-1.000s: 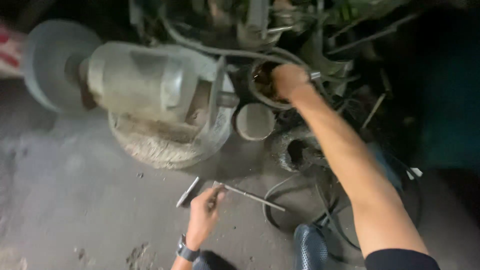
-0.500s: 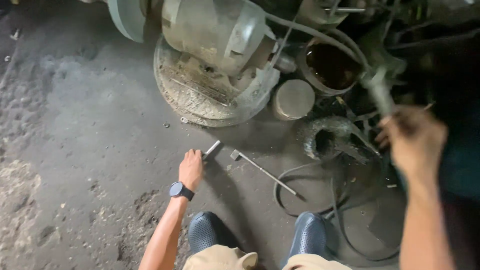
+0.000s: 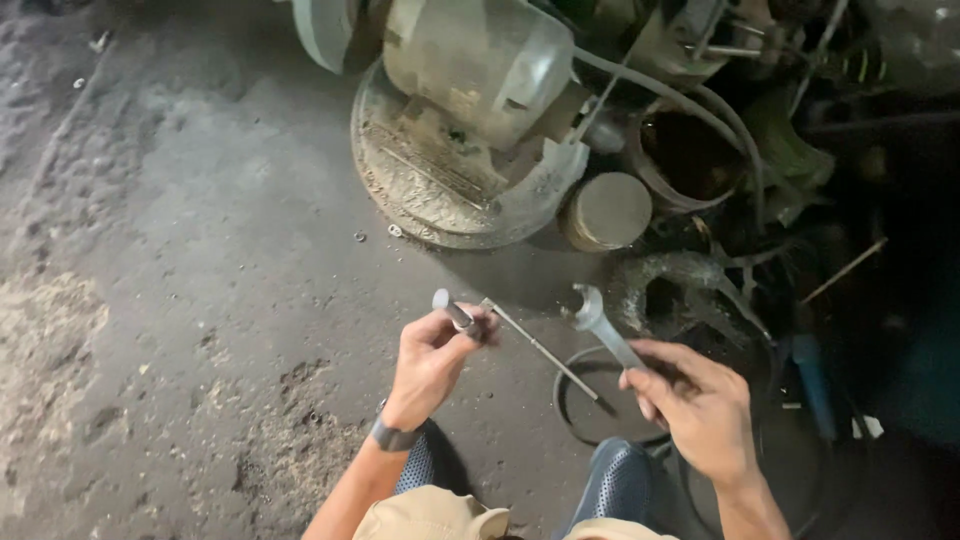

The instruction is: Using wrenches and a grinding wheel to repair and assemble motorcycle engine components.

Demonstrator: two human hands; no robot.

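Beyond both sets of fingers stands the largest thing here, a grey motor (image 3: 480,60) bolted on a round, grimy base plate (image 3: 440,200), with a small can (image 3: 608,210) and a rusty pot (image 3: 690,155) to the right of it. A loop of cable (image 3: 570,400) lies on the concrete floor (image 3: 200,300) just under the right hand's fingers.

The right hand (image 3: 700,405) has its fingers clenched around the handle of an open-ended wrench (image 3: 600,325), whose jaw end points away from the fingertips toward the motor. The left hand (image 3: 430,360) pinches a short metal bolt (image 3: 455,312) between thumb and forefinger, its head sticking out past the fingertips. A thin steel rod (image 3: 540,348) lies on the floor between the 2 hands.

The risk, as I judge it: the bolt is held only at its tip, so a knock from the wrench could flick it into the dark clutter of hoses (image 3: 700,110) beyond, where it would be hard to find. The cable near the person's shoes (image 3: 615,480) could also snag a foot.
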